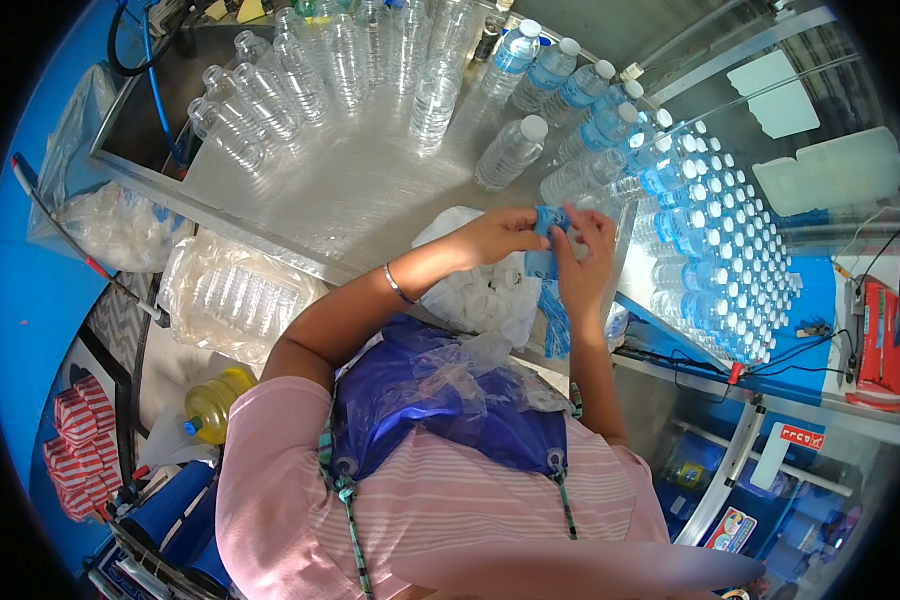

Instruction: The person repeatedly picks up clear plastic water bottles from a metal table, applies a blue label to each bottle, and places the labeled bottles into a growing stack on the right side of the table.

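Note:
My left hand (500, 236) and my right hand (584, 252) meet over the near edge of the metal table (340, 205). Between them is a blue printed plastic label (543, 262), pinched by the fingers of both. More blue labels (555, 325) hang just below my right hand. Beneath my hands sits a white plastic bag of bottle caps (485, 305). Just beyond my fingers stand a capped clear bottle (512, 152) without a label and another clear bottle (582, 176). Several capped bottles with blue labels (560, 78) stand behind them.
Uncapped clear bottles (300, 75) crowd the table's far left, with one filled bottle (434, 105) nearer the middle. Rows of capped, labelled bottles (710, 230) fill the right side. A plastic-wrapped bottle pack (235, 295) and a yellow jug (215, 405) lie left of me.

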Available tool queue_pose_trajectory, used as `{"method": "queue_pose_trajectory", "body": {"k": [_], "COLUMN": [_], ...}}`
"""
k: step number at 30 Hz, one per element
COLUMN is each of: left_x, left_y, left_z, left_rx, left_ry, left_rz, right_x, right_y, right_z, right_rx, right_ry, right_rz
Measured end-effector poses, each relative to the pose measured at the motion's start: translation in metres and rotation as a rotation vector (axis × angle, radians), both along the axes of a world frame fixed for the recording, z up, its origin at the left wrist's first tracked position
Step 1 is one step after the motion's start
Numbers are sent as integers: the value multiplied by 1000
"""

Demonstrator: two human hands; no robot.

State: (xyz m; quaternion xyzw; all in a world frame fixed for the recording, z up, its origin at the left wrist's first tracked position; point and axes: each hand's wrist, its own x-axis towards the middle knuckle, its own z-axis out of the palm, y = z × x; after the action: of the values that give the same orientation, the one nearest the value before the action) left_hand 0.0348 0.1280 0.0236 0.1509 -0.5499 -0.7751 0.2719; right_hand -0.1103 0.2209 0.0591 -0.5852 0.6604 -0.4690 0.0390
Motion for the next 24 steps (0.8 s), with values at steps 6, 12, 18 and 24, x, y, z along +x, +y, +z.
{"method": "queue_pose_trajectory", "body": {"k": [6, 12, 18, 24], "left_x": [16, 36, 39, 35], "left_y": [-14, -32, -41, -42], "left_z": [-15, 0, 12, 26], "left_rx": [135, -128, 203, -24], "left_ry": [-28, -159, 51, -36], "left_rz": [235, 506, 450, 370], "right_x": [4, 0, -19, -2], "right_y": [-42, -56, -81, -80], "right_z": [-7, 7, 49, 34], "right_rx": [414, 269, 111, 293], "right_ry": [-581, -1088, -514, -543], "right_rz": [119, 208, 128, 355]}}
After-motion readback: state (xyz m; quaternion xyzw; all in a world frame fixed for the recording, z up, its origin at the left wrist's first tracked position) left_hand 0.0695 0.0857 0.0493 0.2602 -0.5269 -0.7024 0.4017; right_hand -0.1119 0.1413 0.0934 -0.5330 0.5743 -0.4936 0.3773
